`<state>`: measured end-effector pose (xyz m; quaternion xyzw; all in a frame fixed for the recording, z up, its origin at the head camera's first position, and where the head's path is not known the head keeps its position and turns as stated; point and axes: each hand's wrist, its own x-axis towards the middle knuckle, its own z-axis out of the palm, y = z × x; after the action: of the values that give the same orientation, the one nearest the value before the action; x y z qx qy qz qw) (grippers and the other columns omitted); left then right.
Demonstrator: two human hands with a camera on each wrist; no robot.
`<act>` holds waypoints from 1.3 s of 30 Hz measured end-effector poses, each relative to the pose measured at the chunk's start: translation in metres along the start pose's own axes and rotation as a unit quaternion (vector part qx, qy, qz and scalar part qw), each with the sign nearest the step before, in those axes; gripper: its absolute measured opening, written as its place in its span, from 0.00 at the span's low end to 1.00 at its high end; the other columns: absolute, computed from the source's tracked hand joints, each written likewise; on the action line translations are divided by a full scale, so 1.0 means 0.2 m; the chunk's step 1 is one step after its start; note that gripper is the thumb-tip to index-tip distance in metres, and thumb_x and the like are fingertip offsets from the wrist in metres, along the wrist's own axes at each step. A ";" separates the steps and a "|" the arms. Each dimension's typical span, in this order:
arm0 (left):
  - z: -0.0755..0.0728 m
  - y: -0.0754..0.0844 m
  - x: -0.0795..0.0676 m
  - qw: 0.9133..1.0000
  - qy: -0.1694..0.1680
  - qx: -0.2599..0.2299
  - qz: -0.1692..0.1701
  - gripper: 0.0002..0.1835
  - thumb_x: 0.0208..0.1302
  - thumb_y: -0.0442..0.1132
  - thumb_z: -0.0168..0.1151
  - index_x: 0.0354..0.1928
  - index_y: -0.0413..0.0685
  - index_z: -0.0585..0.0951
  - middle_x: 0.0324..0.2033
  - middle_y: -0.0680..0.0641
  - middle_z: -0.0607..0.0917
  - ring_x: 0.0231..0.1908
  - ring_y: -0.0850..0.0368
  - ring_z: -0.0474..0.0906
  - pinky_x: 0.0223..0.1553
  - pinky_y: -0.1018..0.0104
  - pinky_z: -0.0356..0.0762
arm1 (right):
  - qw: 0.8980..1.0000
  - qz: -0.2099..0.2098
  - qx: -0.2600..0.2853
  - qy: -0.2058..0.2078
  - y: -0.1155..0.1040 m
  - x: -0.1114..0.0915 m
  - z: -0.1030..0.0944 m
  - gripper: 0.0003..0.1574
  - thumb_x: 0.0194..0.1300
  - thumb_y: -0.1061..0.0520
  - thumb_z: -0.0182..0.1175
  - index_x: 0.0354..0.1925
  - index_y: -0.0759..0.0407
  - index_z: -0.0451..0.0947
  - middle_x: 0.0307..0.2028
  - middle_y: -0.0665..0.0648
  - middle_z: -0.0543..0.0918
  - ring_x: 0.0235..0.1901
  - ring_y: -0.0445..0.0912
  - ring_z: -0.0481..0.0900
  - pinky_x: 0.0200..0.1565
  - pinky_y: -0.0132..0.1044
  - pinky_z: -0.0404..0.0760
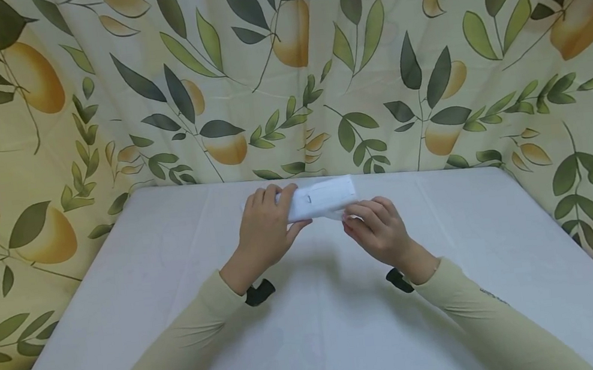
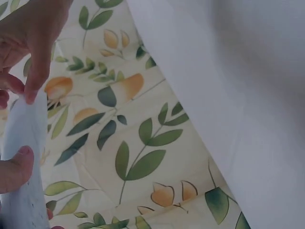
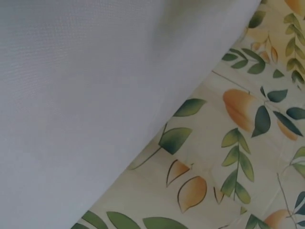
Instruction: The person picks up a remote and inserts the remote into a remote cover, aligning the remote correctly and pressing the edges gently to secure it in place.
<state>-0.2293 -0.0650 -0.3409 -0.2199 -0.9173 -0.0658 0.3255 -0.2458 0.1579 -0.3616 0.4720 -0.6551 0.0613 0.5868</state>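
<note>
A white oblong packet (image 1: 325, 197) is held up above the far part of the table, with a small dark mark on its side. Its exact kind cannot be told. My left hand (image 1: 268, 221) grips its left end, thumb below and fingers over the top. At the lower right corner, my right hand (image 1: 379, 230) pinches a bit of thin, see-through wrapping. In the left wrist view the packet (image 2: 21, 129) appears at the left edge, my left thumb (image 2: 16, 171) lying across it and my right hand (image 2: 33, 47) pinching its upper end. The right wrist view shows neither hand.
A white cloth covers the table (image 1: 311, 328), whose far edge meets a curtain (image 1: 277, 108) printed with leaves and yellow fruit. Dark straps with small black devices (image 1: 260, 292) sit at both wrists.
</note>
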 end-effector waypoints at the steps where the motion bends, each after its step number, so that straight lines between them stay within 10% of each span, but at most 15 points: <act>1: 0.00 0.00 0.00 1.000 -0.003 0.000 -0.006 0.34 0.51 0.60 0.66 0.56 0.47 0.74 0.41 0.42 0.81 0.40 0.48 0.77 0.41 0.58 0.76 | 1.000 0.001 0.002 -0.011 0.00 0.00 0.00 0.16 0.70 0.59 0.50 0.28 0.65 0.77 0.35 0.59 0.80 0.36 0.51 0.74 0.33 0.39 0.72; 11: 0.02 -0.01 -0.01 1.000 -0.004 0.013 -0.022 0.34 0.50 0.60 0.67 0.54 0.46 0.75 0.40 0.43 0.81 0.37 0.48 0.76 0.39 0.59 0.74 | 0.991 0.038 0.023 -0.124 -0.04 -0.02 -0.02 0.15 0.68 0.63 0.48 0.29 0.67 0.77 0.36 0.59 0.86 0.32 0.50 0.80 0.30 0.35 0.78; 27: 0.04 -0.04 -0.04 0.999 -0.017 0.039 0.008 0.34 0.52 0.61 0.66 0.55 0.47 0.74 0.41 0.42 0.81 0.39 0.46 0.77 0.41 0.56 0.76 | 0.971 -0.039 0.032 -0.233 -0.02 -0.01 -0.03 0.03 0.62 0.67 0.57 0.34 0.64 0.71 0.36 0.58 0.80 0.31 0.47 0.77 0.24 0.32 0.74; 34: 0.03 -0.04 -0.10 0.999 -0.029 0.028 0.010 0.34 0.52 0.61 0.66 0.55 0.47 0.74 0.41 0.42 0.81 0.39 0.47 0.77 0.39 0.57 0.76 | 0.973 -0.034 0.027 -0.226 -0.03 -0.02 -0.07 0.20 0.75 0.62 0.32 0.38 0.63 0.72 0.34 0.57 0.80 0.26 0.46 0.77 0.21 0.31 0.73; 39: 0.03 -0.05 -0.13 0.999 -0.039 0.020 0.015 0.34 0.52 0.61 0.65 0.55 0.48 0.73 0.41 0.42 0.81 0.39 0.48 0.78 0.39 0.57 0.76 | 0.977 -0.042 0.016 -0.211 -0.05 -0.03 -0.09 0.22 0.75 0.63 0.33 0.39 0.65 0.75 0.32 0.58 0.81 0.24 0.47 0.78 0.22 0.33 0.75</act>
<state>-0.2194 -0.0827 -0.3615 -0.2297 -0.9268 -0.0341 0.2950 -0.2269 0.1676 -0.3649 0.5105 -0.7427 -0.0535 0.4300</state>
